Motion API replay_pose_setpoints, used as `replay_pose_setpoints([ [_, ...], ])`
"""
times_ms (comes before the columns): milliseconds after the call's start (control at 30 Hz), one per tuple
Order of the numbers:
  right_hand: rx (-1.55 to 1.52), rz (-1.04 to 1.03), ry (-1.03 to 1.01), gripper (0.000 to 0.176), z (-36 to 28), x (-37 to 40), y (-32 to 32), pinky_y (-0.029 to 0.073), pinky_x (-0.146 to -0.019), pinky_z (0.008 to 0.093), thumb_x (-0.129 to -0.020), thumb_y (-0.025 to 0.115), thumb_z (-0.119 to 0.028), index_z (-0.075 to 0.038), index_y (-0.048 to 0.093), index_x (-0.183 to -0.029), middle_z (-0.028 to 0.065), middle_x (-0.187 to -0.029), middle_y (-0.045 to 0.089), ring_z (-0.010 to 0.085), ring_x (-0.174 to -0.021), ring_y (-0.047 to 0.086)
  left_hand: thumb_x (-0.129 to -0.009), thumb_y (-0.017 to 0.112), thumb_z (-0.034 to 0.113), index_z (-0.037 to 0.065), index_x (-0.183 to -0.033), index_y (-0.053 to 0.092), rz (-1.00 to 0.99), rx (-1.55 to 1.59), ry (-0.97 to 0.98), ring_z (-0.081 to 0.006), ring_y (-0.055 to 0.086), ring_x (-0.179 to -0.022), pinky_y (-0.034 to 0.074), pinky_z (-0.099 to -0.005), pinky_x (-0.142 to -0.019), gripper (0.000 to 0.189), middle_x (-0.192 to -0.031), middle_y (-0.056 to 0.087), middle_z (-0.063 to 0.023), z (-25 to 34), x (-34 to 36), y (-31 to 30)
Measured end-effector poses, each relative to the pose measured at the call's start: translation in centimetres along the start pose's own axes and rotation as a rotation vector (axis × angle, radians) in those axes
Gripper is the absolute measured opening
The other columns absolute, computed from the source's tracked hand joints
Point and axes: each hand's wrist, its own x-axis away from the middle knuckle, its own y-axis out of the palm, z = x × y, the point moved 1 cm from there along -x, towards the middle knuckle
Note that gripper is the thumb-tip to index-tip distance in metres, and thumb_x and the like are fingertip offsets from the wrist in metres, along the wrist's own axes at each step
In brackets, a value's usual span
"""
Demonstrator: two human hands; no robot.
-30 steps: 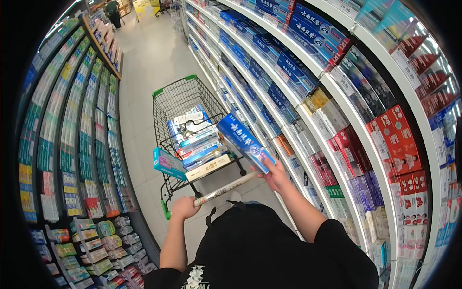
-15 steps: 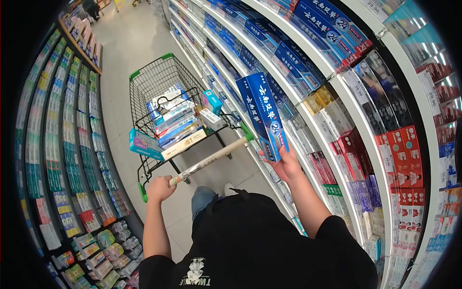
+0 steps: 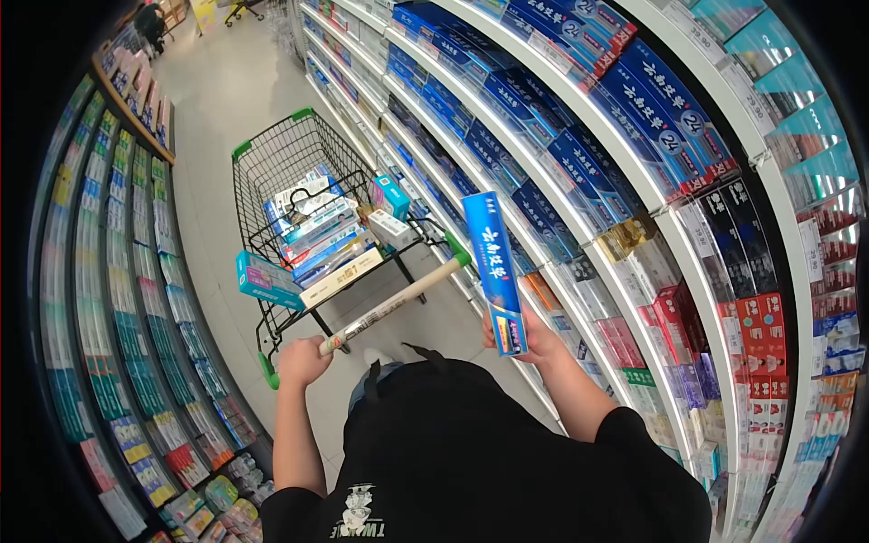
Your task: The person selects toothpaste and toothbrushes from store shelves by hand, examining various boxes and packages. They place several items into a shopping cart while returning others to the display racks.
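Observation:
My left hand (image 3: 304, 361) is wrapped round the left end of the shopping cart's handle (image 3: 395, 305). In my right hand (image 3: 532, 338) is a blue toothpaste box (image 3: 493, 267), gripped near its lower end and held upright to the right of the handle. White characters run along the box's narrow face. Ahead of me stands the wire shopping cart (image 3: 258, 166) with green corners. Several boxes (image 3: 317, 226) are heaped in it. A teal box (image 3: 270, 280) sits at its near left corner, and another teal box (image 3: 390, 195) at its right side.
Lit shelves (image 3: 579, 86) packed with blue, red and black boxes curve along my right. On my left runs another shelf (image 3: 113, 299) of small packages. The tiled aisle floor (image 3: 222, 68) stretches ahead, with a person in dark clothes (image 3: 149, 23) at the far end.
The toothpaste box has moved lower and turned in my right hand, so its narrow face now shows. My left hand stays on the handle. The shelves have shifted slightly in view.

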Motion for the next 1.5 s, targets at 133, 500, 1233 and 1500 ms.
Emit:
replay_pose_setpoints([
  [133,-0.062,-0.022,-0.067,0.122,0.3,-4.3,1.1,0.057,-0.085,0.0353,-0.061,0.101,-0.053,-0.009,0.037,-0.156,0.0122,-0.124,0.062,0.0200,-0.103,0.068,-0.087,0.068,0.036,0.015,-0.091,0.075,-0.024,0.007,0.010,-0.0405,0.072,-0.082,0.058,-0.0530,-0.076,0.022,-0.083,0.074,-0.0172,-1.6,-2.4,-1.7],
  [500,0.621,0.523,-0.145,0.082,-11.0,-11.5,4.1,0.053,-0.087,0.0319,-0.075,0.090,-0.030,-0.007,0.048,-0.141,0.0091,-0.116,0.067,0.0167,-0.100,0.067,-0.085,0.070,0.034,0.012,-0.088,0.073,-0.047,0.045,0.021,-0.0426,0.071,-0.085,0.057,-0.0539,-0.078,0.023,-0.086,0.074,-0.0202,-4.6,-7.5,-5.7],
  [1233,2.322,1.021,0.042,0.082,-30.0,-27.5,-6.8,0.031,-0.126,0.0447,-0.104,0.062,-0.046,0.007,0.035,-0.159,0.0299,-0.162,0.039,0.0417,-0.151,0.039,-0.083,0.076,0.034,0.008,-0.081,0.071,0.041,0.096,-0.019,-0.0451,0.067,-0.076,0.054,-0.0521,-0.069,0.027,-0.076,0.068,-0.0216,-9.5,-17.4,-10.2],
  [1500,2.260,1.028,0.085,0.103,-30.2,-27.7,-6.5,0.033,-0.126,0.0445,-0.082,0.087,-0.045,0.004,0.038,-0.159,0.0285,-0.162,0.041,0.0414,-0.151,0.040,-0.084,0.076,0.032,0.006,-0.084,0.073,0.037,0.107,-0.021,-0.0444,0.067,-0.075,0.054,-0.0497,-0.067,0.026,-0.076,0.068,-0.0225,-10.3,-20.5,-10.3],
])
